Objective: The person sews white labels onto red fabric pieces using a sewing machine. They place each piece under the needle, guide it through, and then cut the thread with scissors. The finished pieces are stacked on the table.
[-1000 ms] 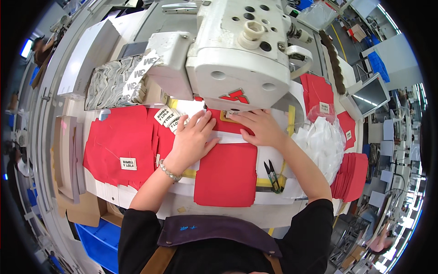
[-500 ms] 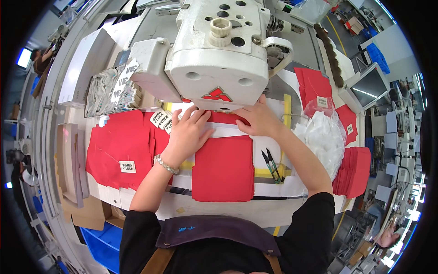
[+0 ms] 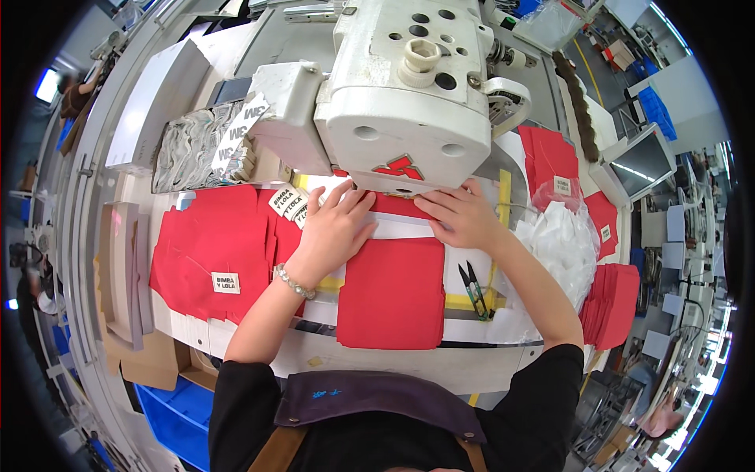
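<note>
Both hands rest at the front of a white industrial sewing machine. Under its head lies a red fabric piece, its far part hidden by the machine. My left hand lies with fingers spread, its tips at the left end of that piece. My right hand has its fingers stretched over the right end. Nearer to me is a neat stack of red fabric pieces. Several white woven labels with dark lettering lie just left of my left hand. Thread snips lie below my right hand.
A red fabric pile covers the left side, beside a box of bundled labels. To the right are a white plastic bag, more red pieces and a small screen. An open carton stands far left.
The whole view has shifted slightly, with the machine appearing farther right. Both hands stay at the red piece, and the fingers of my right hand lie a little differently over its end.
</note>
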Demonstrator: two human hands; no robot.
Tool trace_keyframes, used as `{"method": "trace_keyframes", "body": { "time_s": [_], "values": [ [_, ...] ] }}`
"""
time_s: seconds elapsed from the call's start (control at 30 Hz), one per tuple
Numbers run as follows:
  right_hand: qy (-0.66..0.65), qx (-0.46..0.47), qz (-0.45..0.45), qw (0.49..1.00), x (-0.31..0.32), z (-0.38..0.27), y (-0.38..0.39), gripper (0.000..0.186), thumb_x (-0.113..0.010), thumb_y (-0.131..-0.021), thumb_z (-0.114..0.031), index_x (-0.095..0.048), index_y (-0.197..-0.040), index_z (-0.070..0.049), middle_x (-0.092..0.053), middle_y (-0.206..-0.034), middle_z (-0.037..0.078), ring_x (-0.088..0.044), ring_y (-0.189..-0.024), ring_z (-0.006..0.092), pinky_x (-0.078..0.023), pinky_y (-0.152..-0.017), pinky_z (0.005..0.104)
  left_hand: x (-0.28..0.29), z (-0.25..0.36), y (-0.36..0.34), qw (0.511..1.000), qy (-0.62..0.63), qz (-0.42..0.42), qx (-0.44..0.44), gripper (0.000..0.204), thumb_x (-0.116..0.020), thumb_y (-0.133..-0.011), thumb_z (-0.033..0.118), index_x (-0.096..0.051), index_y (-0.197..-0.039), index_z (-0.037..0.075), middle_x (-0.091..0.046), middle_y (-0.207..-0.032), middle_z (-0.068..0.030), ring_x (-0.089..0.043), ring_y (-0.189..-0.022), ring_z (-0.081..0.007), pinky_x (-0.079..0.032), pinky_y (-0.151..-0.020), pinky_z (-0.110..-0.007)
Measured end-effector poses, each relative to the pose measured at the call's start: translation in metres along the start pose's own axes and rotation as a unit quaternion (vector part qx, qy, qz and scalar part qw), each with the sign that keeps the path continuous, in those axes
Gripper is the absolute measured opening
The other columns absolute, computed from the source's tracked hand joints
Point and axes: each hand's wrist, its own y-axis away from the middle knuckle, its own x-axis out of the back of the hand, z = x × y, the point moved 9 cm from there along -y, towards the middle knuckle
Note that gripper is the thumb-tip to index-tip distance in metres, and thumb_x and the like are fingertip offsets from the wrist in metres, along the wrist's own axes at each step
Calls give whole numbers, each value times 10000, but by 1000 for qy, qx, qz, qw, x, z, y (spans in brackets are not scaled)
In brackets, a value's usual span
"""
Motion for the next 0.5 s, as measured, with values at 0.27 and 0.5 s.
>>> {"method": "trace_keyframes", "body": {
  "time_s": [0.27, 0.5],
  "values": [
    [-26, 27, -77, 996, -18, -19, -7, 450, -688, -776, -237, -641, -1221, -183, -602, -1324, -31, -587, -1044, 181, -396, -935, 396, 16, -17, 15, 999, -30, 10, -8, 311, -696, -843, 238, -683, -1127, 110, -612, -1237, -41, -510, -1241, -215, -317, -1066, -478],
    [-43, 6, -109, 993, -28, -26, -15, 450, -695, -776, -268, -624, -1213, -191, -556, -1393, -24, -577, -1079, 190, -418, -894, 396, 21, -28, 27, 999, -29, 4, -21, 326, -706, -838, 214, -686, -1149, 120, -606, -1283, -27, -517, -1240, -192, -317, -1036, -453]
  ]
}}
